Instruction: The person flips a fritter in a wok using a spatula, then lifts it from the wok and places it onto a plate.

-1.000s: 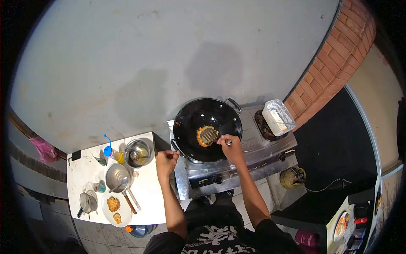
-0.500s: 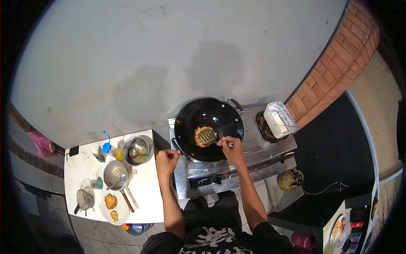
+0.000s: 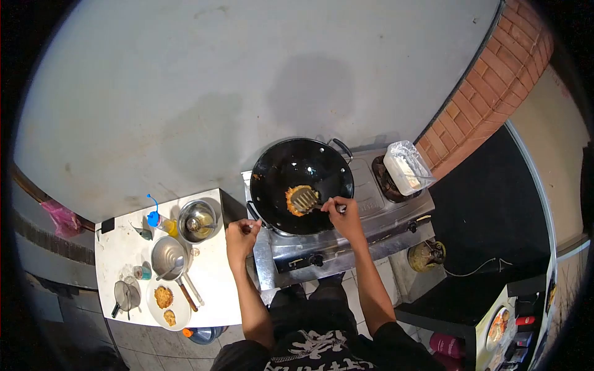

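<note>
My right hand (image 3: 344, 215) is closed round the handle of a slotted spatula (image 3: 304, 199). The spatula's head lies over an orange-brown fritter (image 3: 293, 206) inside the black wok (image 3: 322, 176), which stands on the left side of the stove. At the wok's left handle (image 3: 253, 211) is my left hand (image 3: 242, 238), its fingers closed; whether they grip the handle or something small is too unclear to tell.
On the white table (image 3: 216, 284) at left are a plate (image 3: 177, 312) with fried pieces, a saucepan (image 3: 168, 255), a metal bowl (image 3: 197, 217), a strainer (image 3: 125, 295) and a bottle (image 3: 162, 221). A plastic tub (image 3: 405, 170) sits on the right burner.
The view has shifted slightly. My right hand and the spatula have moved a little within the wok, the spatula still over the fritter. My left hand stays near the wok's left handle.
</note>
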The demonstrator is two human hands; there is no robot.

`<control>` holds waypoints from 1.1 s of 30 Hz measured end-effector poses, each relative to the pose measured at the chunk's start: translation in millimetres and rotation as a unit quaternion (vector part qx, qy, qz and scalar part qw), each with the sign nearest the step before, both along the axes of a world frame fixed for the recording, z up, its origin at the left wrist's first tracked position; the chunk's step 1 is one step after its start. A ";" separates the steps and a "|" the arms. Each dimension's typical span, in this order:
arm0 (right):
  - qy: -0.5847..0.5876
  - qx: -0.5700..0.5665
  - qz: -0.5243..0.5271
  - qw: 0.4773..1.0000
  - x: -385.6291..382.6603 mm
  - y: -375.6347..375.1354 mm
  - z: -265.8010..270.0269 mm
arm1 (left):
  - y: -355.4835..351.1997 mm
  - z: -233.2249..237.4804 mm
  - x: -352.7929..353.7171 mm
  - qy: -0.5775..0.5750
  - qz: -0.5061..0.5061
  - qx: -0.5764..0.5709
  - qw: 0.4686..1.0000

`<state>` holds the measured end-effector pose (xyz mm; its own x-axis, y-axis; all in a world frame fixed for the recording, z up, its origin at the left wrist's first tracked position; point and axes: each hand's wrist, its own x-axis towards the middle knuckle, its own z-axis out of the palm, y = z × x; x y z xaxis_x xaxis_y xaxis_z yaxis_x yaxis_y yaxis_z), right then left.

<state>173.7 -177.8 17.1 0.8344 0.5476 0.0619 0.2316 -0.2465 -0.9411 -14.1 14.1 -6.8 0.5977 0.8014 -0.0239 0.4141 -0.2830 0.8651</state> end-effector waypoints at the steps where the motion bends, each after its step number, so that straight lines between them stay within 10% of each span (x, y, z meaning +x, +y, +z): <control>1: -0.001 0.002 0.001 1.000 1.1 3.0 -1.8 | -1.0 3.1 0.0 0.002 -0.001 -0.003 1.000; 33: 0.017 0.081 -0.026 0.996 6.3 2.5 -11.0 | 9.0 14.1 1.5 0.032 0.023 -0.008 0.999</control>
